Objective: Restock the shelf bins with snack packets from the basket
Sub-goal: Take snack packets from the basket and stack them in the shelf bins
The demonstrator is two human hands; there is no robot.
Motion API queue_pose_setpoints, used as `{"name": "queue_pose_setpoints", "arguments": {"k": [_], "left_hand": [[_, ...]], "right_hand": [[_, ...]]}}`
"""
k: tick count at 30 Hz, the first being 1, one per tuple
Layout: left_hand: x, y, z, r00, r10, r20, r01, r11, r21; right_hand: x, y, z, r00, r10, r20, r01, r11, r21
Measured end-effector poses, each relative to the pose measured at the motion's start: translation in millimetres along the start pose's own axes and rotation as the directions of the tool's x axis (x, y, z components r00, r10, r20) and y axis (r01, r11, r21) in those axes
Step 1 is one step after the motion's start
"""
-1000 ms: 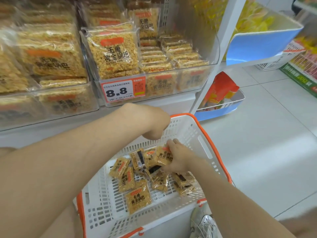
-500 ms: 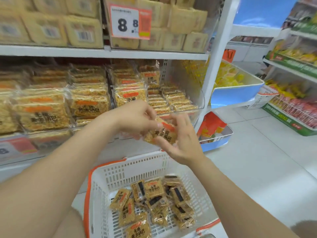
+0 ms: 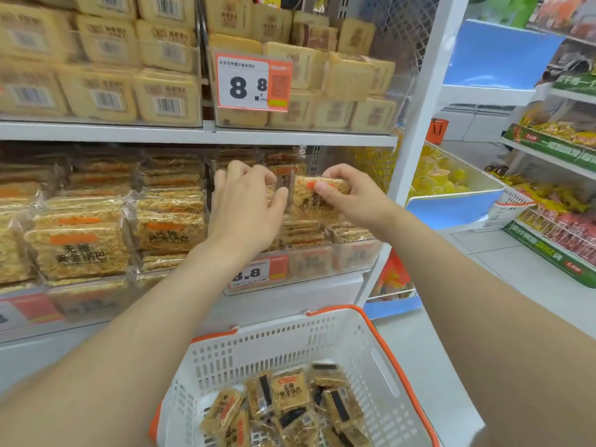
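Observation:
My right hand [image 3: 350, 196] pinches a golden snack packet [image 3: 317, 203] with an orange label, held over the clear shelf bin [image 3: 342, 258] on the middle shelf. My left hand [image 3: 246, 201] reaches into the same bin, with its fingers curled on upright packets [image 3: 285, 182] there and its thumb beside the held one. Below, the white basket [image 3: 290, 340] with an orange rim holds several more packets [image 3: 290, 390].
Bins of larger snack bags [image 3: 80, 250] fill the shelf to the left. Pale packs [image 3: 161, 95] sit on the shelf above. A price tag [image 3: 254, 82] reads 8.8. A white upright post [image 3: 416, 124] bounds the shelf on the right. Blue trays [image 3: 451, 204] and tiled floor lie beyond.
Both hands rose from the basket to the middle shelf bin. The right hand took a packet out of the basket and carried it up. My view tilted upward.

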State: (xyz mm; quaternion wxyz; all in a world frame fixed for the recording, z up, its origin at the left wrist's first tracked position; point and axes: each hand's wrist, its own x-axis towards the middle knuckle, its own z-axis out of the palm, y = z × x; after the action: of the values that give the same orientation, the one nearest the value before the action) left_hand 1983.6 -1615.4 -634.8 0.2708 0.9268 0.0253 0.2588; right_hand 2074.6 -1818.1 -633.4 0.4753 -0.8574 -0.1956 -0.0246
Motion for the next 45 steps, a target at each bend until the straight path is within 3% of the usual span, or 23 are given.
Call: {"name": "queue_pose_setpoints", "arguments": {"k": [5, 14, 17, 20, 25, 30, 33, 36, 40, 45], "left_hand": [[6.8, -9.6, 21.8, 0.993, 0.076, 0.085, -0.102, 0.930, 0.352], [13.2, -17.1, 28.1, 0.981, 0.016, 0.193, -0.116, 0.846, 0.520], [15.6, -17.7, 29.5, 0.975, -0.007, 0.223, -0.122, 0.819, 0.560], [17.8, -18.1, 29.4, 0.973, -0.001, 0.230, -0.136, 0.805, 0.578], [23.2, -17.4, 28.2, 0.969, 0.008, 0.245, -0.166, 0.756, 0.633], [32.3, -12.7, 25.6, 0.961, -0.032, 0.276, -0.164, 0.736, 0.657], [34.3, -12.0, 22.1, 0.959, -0.059, 0.278, -0.142, 0.748, 0.649], [28.7, -12.8, 22.6, 0.969, -0.048, 0.244, -0.129, 0.743, 0.657], [13.6, -14.7, 22.6, 0.984, 0.068, 0.165, -0.154, 0.796, 0.586], [-11.8, -6.0, 15.2, 0.953, 0.294, 0.076, -0.296, 0.847, 0.442]], "right_hand": [[37.0, 30.9, 15.4, 0.973, 0.025, -0.229, -0.032, 0.999, -0.024], [89.8, 27.0, 67.2, 0.970, 0.117, -0.214, -0.171, 0.951, -0.256], [99.0, 28.1, 78.4, 0.957, 0.110, -0.269, -0.195, 0.929, -0.313], [99.9, 30.2, 74.1, 0.942, 0.081, -0.326, -0.179, 0.943, -0.280], [91.9, 40.3, 75.4, 0.980, 0.003, -0.200, -0.105, 0.860, -0.499], [81.3, 38.2, 72.0, 0.995, -0.021, -0.102, -0.032, 0.871, -0.490], [74.0, 31.4, 66.7, 0.987, 0.000, -0.163, -0.067, 0.913, -0.402], [63.8, 27.2, 59.7, 0.973, -0.013, -0.230, -0.112, 0.844, -0.525], [42.1, 22.7, 51.3, 0.962, -0.146, -0.232, -0.038, 0.768, -0.640], [-0.6, 22.6, 41.9, 0.982, -0.183, -0.043, 0.107, 0.735, -0.670]]}}
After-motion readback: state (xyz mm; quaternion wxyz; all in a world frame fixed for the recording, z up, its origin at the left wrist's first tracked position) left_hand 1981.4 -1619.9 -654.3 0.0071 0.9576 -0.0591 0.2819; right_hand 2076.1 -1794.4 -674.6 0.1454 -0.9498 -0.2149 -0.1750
